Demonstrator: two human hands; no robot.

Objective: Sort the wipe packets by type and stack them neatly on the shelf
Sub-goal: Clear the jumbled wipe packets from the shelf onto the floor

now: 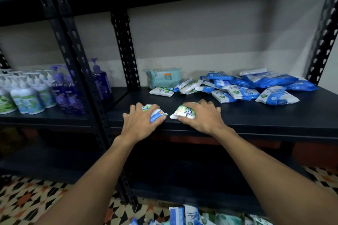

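Note:
My left hand (140, 120) grips a small white, blue and green wipe packet (157, 114) at the front edge of the dark shelf (256, 115). Just to its right, my right hand (201, 115) grips a white and green wipe packet (183, 112) on the same edge. Behind my hands lies a loose heap of blue and white wipe packets (256, 87), with a few white and green ones (161, 91) at its left end. A larger teal wipe pack (163, 77) leans against the back wall.
The neighbouring shelf on the left holds purple pump bottles (69, 89) and white-green pump bottles (27, 97). Black perforated uprights (124, 49) frame the bay. More wipe packets (192, 215) lie at the bottom of the view, by the patterned tile floor (27, 199).

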